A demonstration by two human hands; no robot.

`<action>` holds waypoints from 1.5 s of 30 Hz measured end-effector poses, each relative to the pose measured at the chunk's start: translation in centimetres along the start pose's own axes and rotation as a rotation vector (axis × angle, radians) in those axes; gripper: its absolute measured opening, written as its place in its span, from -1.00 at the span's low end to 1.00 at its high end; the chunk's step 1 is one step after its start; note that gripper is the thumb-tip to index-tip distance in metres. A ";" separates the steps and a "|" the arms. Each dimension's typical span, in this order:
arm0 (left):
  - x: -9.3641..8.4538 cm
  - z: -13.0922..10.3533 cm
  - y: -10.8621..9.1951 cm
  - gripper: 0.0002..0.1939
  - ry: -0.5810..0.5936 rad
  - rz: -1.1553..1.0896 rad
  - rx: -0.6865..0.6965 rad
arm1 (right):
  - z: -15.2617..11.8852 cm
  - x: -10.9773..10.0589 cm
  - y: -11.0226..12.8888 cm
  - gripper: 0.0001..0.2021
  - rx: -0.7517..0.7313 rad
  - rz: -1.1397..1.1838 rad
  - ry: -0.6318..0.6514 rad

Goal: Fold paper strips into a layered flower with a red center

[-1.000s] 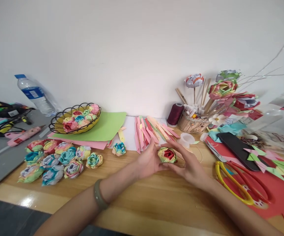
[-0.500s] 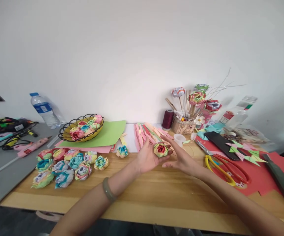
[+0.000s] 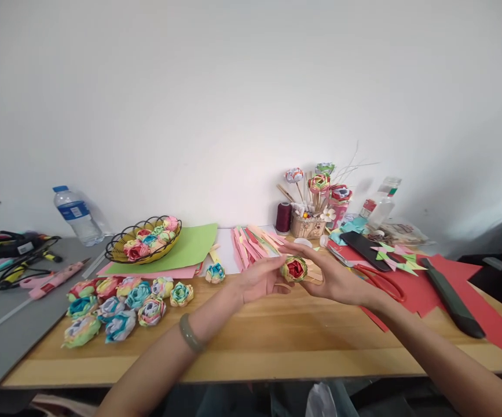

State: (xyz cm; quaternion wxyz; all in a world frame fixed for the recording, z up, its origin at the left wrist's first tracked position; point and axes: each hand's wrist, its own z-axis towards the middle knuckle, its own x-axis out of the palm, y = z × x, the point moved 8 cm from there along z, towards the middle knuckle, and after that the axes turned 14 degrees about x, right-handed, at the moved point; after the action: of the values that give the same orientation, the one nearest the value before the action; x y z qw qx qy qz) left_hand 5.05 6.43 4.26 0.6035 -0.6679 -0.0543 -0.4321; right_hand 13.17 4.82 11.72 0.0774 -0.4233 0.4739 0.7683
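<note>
A paper flower [image 3: 295,269] with a red centre and yellow-green outer petals is held up between my two hands, above the table. My left hand [image 3: 264,280] grips its left side, thumb at the petals and fingers curled below. On the other side my right hand [image 3: 336,279] has its thumb and fingers curved round the flower. Behind the hands lies a bundle of pink, red and yellow paper strips [image 3: 251,243]. A small blue and yellow flower [image 3: 215,272] sits left of them. Several finished paper flowers [image 3: 138,295] stand grouped at the left.
A yellow basket [image 3: 114,255] of flowers rests on green paper [image 3: 202,234]. A water bottle [image 3: 79,214] and pink glue gun [image 3: 57,281] are at the left. Right are a thread spool [image 3: 284,218], a decorated holder [image 3: 309,227], red-handled scissors [image 3: 385,284], a black phone [image 3: 366,250] and a dark-handled tool [image 3: 453,301].
The flower has gone from resting in my left hand to being held between both hands, as my right fingers came round it. The view has shifted, so the right-hand things appear further left.
</note>
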 end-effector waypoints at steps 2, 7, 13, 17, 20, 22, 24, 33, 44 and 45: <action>-0.2 0.3 -0.5 -0.76 -0.016 -0.001 0.047 | 0.6 -0.6 -1.2 -0.37 0.040 0.129 -0.040; -1.0 2.2 -1.9 -0.74 -0.065 -0.079 0.202 | 2.3 -1.8 -6.5 -0.63 0.259 0.471 -0.272; -2.0 4.2 -1.5 -0.71 -0.124 -0.173 0.263 | 3.3 -1.4 -8.1 -0.75 0.314 0.412 -0.349; -3.1 4.9 -1.1 -0.69 -0.204 -0.058 0.243 | 3.4 -1.8 -8.6 -0.78 0.351 0.343 -0.412; -4.0 5.1 -1.3 -0.61 -0.272 0.068 0.273 | 3.7 -1.6 -8.8 -0.79 0.355 0.311 -0.357; -4.2 5.3 -1.7 -0.56 -0.283 0.172 0.316 | 4.0 -1.1 -9.1 -0.76 0.355 0.339 -0.310; -4.1 5.4 -1.9 -0.53 -0.272 0.264 0.330 | 4.3 -0.6 -9.5 -0.73 0.361 0.385 -0.272; -4.9 5.6 -0.8 -0.39 -0.187 0.150 0.235 | 5.2 0.5 -11.5 -0.71 0.348 0.545 -0.178; -5.5 5.4 -0.3 -0.41 -0.106 0.329 0.236 | 4.1 1.3 -12.3 -0.68 0.438 0.662 -0.138; -5.4 5.4 -0.3 -0.47 -0.107 0.321 0.244 | 3.9 1.1 -12.1 -0.68 0.444 0.644 -0.154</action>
State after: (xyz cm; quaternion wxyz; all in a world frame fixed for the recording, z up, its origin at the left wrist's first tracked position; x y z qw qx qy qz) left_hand 4.25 13.58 1.56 0.7373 -0.6120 -0.0313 -0.2844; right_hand 16.52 14.11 3.67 -0.0425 -0.1670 0.7299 0.6615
